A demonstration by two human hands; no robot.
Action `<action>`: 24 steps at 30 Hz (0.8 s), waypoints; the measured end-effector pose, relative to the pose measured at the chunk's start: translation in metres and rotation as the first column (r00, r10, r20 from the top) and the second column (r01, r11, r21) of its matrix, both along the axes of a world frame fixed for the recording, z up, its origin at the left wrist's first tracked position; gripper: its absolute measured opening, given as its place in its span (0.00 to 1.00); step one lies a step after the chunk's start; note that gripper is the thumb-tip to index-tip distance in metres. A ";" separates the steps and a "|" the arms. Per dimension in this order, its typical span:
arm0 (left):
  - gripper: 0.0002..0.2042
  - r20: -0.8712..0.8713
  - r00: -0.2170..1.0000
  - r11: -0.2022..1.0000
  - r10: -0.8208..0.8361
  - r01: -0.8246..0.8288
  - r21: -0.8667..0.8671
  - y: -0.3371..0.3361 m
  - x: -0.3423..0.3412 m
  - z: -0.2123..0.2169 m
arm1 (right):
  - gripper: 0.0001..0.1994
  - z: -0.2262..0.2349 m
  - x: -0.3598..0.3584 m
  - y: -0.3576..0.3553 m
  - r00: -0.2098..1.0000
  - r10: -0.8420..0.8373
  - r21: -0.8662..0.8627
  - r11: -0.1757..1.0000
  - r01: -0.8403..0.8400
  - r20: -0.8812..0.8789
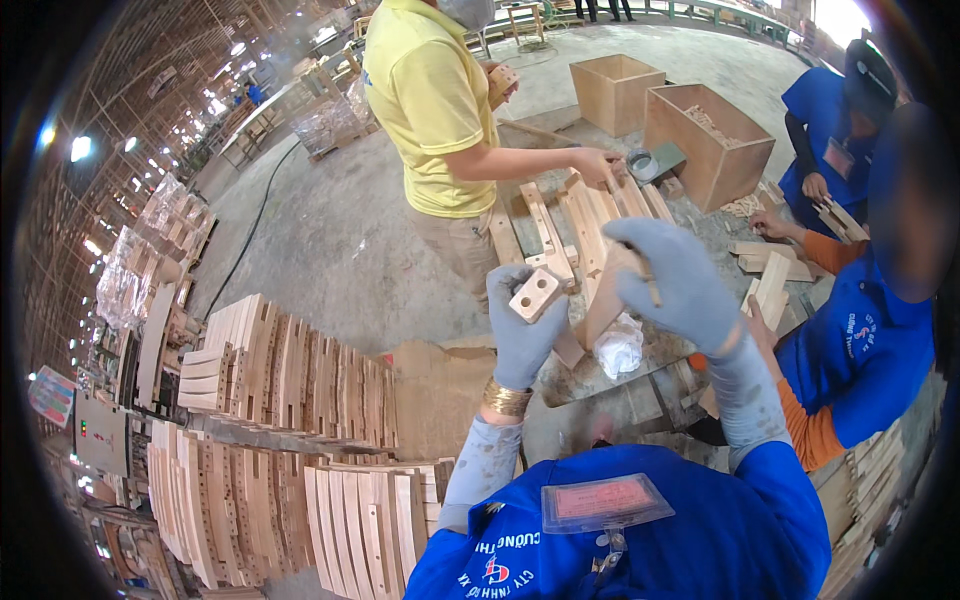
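My left hand [528, 330], in a grey glove, grips a pale wooden piece [537, 296] whose end face shows two round holes. To its right, my gloved right hand [685, 285] curls its fingers and thumb around the upper part of a flat wooden board [606, 302]. The far side of that grip is hidden. Beyond my hands, several wooden slats [585, 215] lie on the work surface. Just below the board sits a crumpled white plastic bag [619, 346].
A person in a yellow shirt [425, 110] stands across, touching the slats. Two co-workers in blue, one an orange-sleeved person [850, 340], handle wood at right. Two wooden boxes [710, 150] stand beyond. Stacked wooden parts [290, 375] fill the left; cardboard [435, 395] lies beside them.
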State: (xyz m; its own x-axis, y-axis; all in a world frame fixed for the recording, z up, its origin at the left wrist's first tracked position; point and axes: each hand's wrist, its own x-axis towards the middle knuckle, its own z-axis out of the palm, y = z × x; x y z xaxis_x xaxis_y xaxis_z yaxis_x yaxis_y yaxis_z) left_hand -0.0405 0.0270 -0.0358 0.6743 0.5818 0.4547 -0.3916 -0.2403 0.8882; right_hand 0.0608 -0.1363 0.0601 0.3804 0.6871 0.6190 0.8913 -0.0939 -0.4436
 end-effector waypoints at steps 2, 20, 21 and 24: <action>0.27 0.000 0.992 0.992 0.129 -0.129 0.008 -0.010 0.005 0.006 | 0.20 -0.015 0.001 0.011 1.000 0.012 0.016 1.000 -0.011 -0.029; 0.31 -0.112 0.974 0.971 -0.198 0.210 0.116 0.007 0.008 0.021 | 0.21 -0.043 -0.025 0.018 0.951 0.165 0.258 0.961 -0.096 -0.261; 0.30 -0.121 0.982 0.978 -0.148 0.164 0.130 0.004 0.012 0.022 | 0.20 -0.045 -0.021 0.018 0.951 0.172 0.265 0.959 -0.102 -0.256; 0.29 -0.144 0.989 0.984 -0.016 0.041 0.173 0.010 0.009 0.020 | 0.18 -0.055 -0.006 0.016 0.811 0.316 0.362 0.922 -0.139 -0.493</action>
